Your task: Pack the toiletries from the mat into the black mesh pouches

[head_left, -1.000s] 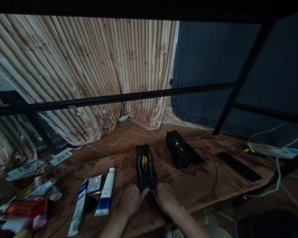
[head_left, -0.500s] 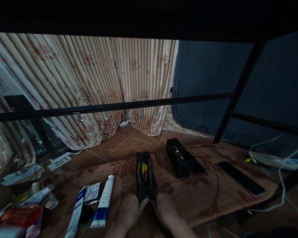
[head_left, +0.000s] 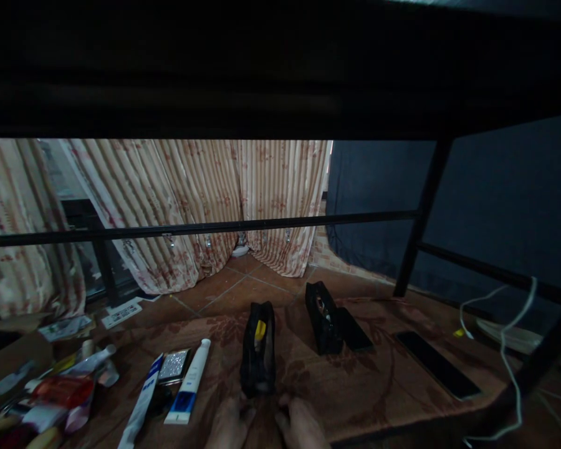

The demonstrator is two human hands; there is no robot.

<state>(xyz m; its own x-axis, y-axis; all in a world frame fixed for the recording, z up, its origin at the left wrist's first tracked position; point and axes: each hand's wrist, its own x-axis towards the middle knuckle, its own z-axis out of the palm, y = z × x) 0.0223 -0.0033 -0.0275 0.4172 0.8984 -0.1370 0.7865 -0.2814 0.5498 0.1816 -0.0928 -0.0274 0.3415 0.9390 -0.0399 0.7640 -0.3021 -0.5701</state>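
A black pouch (head_left: 247,368) with its top unzipped stands upright on the brown patterned cloth, and a yellow item (head_left: 260,330) shows inside it. My left hand (head_left: 229,421) is just below the pouch's near end, thumb and fingers slightly parted, holding nothing I can see. To its right, my right hand (head_left: 300,423) has loosely bent fingers parted from the thumb, with nothing visible in it and the pouch out of its grasp. A second open black pouch (head_left: 320,318) with small items inside stands farther right. Both hands are dim and partly cut off by the lower edge.
On the left lie two white-and-blue tubes (head_left: 189,380) (head_left: 143,399), a glittery square compact (head_left: 174,366) and a jumble of cosmetics (head_left: 65,391). Right are a dark flat slab (head_left: 355,329), a phone-like black slab (head_left: 437,363) and a white cable (head_left: 507,355). A dark frame bar (head_left: 262,224) crosses behind.
Both hands have let go of the near end of the pouch and drawn back toward me, moving slightly apart. The view has tilted upward a little.
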